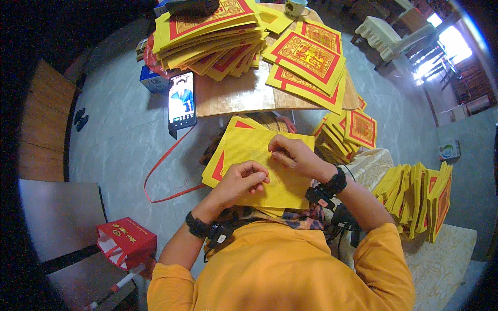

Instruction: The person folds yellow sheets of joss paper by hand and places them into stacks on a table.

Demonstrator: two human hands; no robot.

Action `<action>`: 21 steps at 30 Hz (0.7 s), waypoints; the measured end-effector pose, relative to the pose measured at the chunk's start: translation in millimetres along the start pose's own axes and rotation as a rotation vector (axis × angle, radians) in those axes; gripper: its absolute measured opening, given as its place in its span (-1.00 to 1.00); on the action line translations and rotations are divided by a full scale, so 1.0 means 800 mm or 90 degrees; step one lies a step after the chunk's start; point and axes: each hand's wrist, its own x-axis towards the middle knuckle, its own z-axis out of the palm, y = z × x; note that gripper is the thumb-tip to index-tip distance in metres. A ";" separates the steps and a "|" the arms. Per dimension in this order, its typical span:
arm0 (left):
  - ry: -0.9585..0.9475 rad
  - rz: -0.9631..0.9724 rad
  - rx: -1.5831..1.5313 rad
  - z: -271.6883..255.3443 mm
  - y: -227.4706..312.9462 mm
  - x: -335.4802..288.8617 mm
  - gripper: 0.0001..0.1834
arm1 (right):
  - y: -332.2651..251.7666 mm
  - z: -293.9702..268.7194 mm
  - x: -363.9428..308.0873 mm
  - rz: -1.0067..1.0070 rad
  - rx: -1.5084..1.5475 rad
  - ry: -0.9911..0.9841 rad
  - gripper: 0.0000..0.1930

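Note:
On my lap lies a plain yellow sheet of paper (pixel 249 147), over other yellow sheets with red printed edges (pixel 213 166). Above the lower middle of this sheet is my left hand (pixel 245 181), its fingers curled in and the thumb against them. My right hand (pixel 294 157) sits farther up and to the right over the same sheet, thumb and fingers bent together in a pinch. Anything between the fingertips of either hand is too small or hidden to make out. Dark bands circle both wrists.
A wooden table (pixel 228 98) ahead bears a tall stack of yellow printed papers (pixel 212 41), more printed sheets (pixel 306 57), a lit phone (pixel 181 101) and a mug (pixel 296 8). Paper bundles (pixel 415 199) stand right. A red bag (pixel 126 241) is at lower left.

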 end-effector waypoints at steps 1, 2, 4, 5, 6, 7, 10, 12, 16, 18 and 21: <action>0.003 0.002 -0.009 -0.001 -0.003 0.004 -0.77 | 0.005 0.001 0.001 0.024 -0.076 -0.014 -0.88; 0.008 -0.003 -0.002 -0.004 -0.004 0.007 -0.77 | 0.013 0.004 0.002 0.049 -0.153 -0.029 -0.88; 0.019 -0.034 -0.023 -0.003 0.009 0.010 -0.76 | 0.017 0.004 -0.001 0.096 -0.064 -0.033 -0.89; 0.028 -0.060 -0.053 0.000 0.018 0.009 -0.76 | 0.017 0.004 -0.008 0.117 0.101 -0.024 -0.89; 0.036 -0.084 -0.083 0.003 0.030 0.007 -0.77 | 0.016 0.004 -0.011 0.137 0.266 -0.016 -0.89; 0.040 -0.096 -0.068 0.005 0.042 0.009 -0.77 | 0.026 0.008 -0.011 0.103 0.161 -0.006 -0.88; 0.053 -0.111 -0.050 0.008 0.057 0.012 -0.78 | 0.037 0.016 -0.002 0.008 -0.017 -0.002 -0.87; 0.052 -0.099 -0.071 0.004 0.042 0.017 -0.78 | 0.019 0.009 -0.009 -0.014 0.061 -0.023 -0.84; 0.023 -0.027 -0.104 0.003 0.013 0.026 -0.80 | -0.002 0.003 -0.013 0.036 0.219 -0.041 -0.82; 0.048 0.013 0.055 0.005 0.014 0.023 -0.80 | -0.005 0.000 -0.012 0.001 0.141 -0.046 -0.83; 0.078 0.054 0.139 0.011 0.012 0.021 -0.80 | -0.003 0.002 -0.012 -0.058 0.015 -0.037 -0.85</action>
